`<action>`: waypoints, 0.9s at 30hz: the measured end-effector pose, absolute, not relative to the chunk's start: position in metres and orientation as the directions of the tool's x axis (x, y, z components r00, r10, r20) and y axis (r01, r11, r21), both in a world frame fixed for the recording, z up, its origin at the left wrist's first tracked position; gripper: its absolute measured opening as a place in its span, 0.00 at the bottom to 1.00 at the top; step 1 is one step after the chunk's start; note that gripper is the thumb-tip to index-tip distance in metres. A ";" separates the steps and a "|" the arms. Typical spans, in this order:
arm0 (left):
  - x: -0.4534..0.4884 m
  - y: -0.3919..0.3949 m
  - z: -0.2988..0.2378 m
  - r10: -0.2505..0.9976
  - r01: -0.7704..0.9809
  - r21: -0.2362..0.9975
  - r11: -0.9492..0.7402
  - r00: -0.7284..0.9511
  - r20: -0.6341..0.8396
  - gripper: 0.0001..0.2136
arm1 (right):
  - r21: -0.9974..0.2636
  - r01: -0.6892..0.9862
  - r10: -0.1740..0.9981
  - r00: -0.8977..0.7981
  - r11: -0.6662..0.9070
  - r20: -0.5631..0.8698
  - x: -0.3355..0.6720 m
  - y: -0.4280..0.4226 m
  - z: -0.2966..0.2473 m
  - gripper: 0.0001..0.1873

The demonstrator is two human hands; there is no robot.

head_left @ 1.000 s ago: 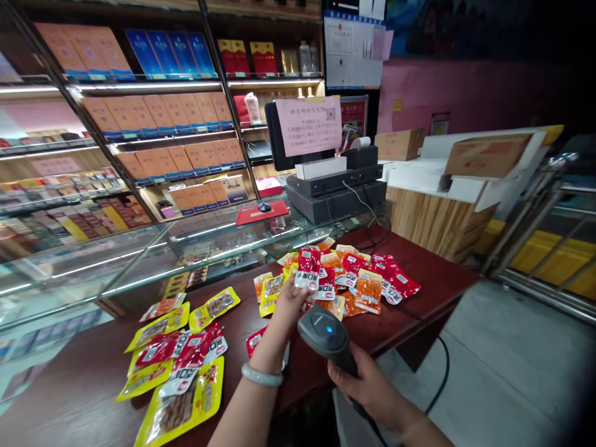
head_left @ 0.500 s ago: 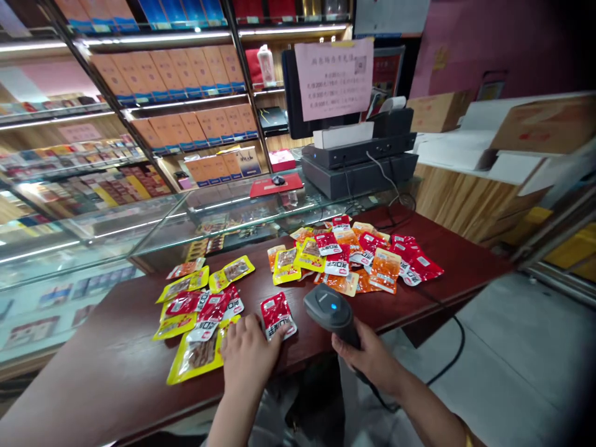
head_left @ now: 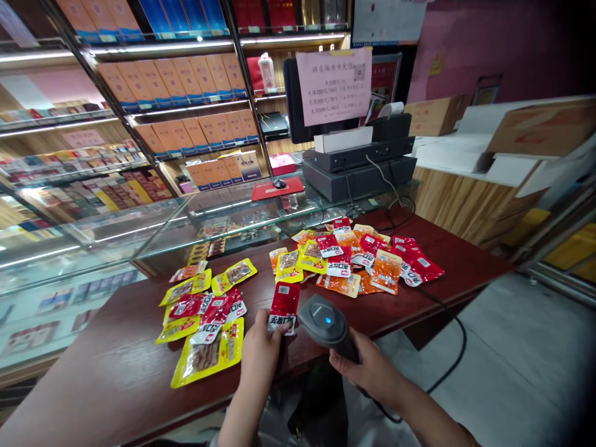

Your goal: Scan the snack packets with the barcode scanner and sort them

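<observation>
My left hand (head_left: 263, 340) pinches the lower white end of a red snack packet (head_left: 285, 300), its label side facing up and its far end tilted off the counter. My right hand (head_left: 370, 366) is wrapped round the handle of a dark grey barcode scanner (head_left: 326, 323), whose head points at the packet from close by on the right. A blue light glows on top of the scanner. To the left lies a loose group of yellow packets (head_left: 233, 276) and red packets (head_left: 190, 304). Behind the scanner is a bigger pile of red, yellow and orange packets (head_left: 386, 270).
The dark red counter (head_left: 116, 347) runs across the front. Beyond it stand a glass display case (head_left: 162, 230), a black cash drawer (head_left: 358, 177) and a screen with a pink notice (head_left: 333, 87). The scanner's cable (head_left: 454, 372) loops down at the right.
My left hand has closed on the red packet and raised its far end, turning it to show its label patch. The scanner has shifted slightly left, closer to the packet.
</observation>
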State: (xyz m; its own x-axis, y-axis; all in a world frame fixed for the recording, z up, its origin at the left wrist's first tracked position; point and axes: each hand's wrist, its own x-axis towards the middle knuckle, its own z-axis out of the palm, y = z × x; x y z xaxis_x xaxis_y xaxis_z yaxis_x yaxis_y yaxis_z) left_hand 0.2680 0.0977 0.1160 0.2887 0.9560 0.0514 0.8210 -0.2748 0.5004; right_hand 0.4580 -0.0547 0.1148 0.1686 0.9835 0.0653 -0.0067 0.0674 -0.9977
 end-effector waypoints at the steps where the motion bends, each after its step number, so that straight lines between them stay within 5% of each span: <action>1: 0.268 0.098 0.116 0.954 0.806 0.520 -0.283 0.295 0.063 0.07 | -0.997 0.000 0.984 0.166 0.071 0.070 0.458 -0.055 0.116 0.25; 10: 0.270 0.099 0.115 0.952 0.722 0.630 -0.286 0.290 0.099 0.09 | -0.994 -0.009 0.979 0.175 0.112 0.109 0.458 -0.051 0.123 0.23; 19: 0.382 0.138 0.130 0.879 0.173 0.973 -0.151 0.474 0.052 0.18 | -0.994 -0.077 0.951 0.306 0.071 0.044 0.468 -0.053 0.108 0.26; 23: 0.429 0.149 0.125 0.734 -0.063 0.996 0.065 0.679 -0.005 0.31 | -0.992 -0.082 0.940 0.336 0.094 0.061 0.476 -0.055 0.117 0.27; 27: 0.410 0.153 0.110 0.790 -0.074 0.994 -0.080 0.603 0.108 0.30 | -0.996 -0.067 0.936 0.350 0.059 0.032 0.481 -0.058 0.112 0.29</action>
State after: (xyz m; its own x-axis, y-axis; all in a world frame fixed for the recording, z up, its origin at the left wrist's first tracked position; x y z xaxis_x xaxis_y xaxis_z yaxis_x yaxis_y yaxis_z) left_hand 0.4099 0.1526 0.1104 0.6033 0.7901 0.1083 -0.0741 -0.0797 0.9941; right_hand 0.4810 -0.0583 0.1120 0.3505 0.9360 0.0317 -0.0675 0.0590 -0.9960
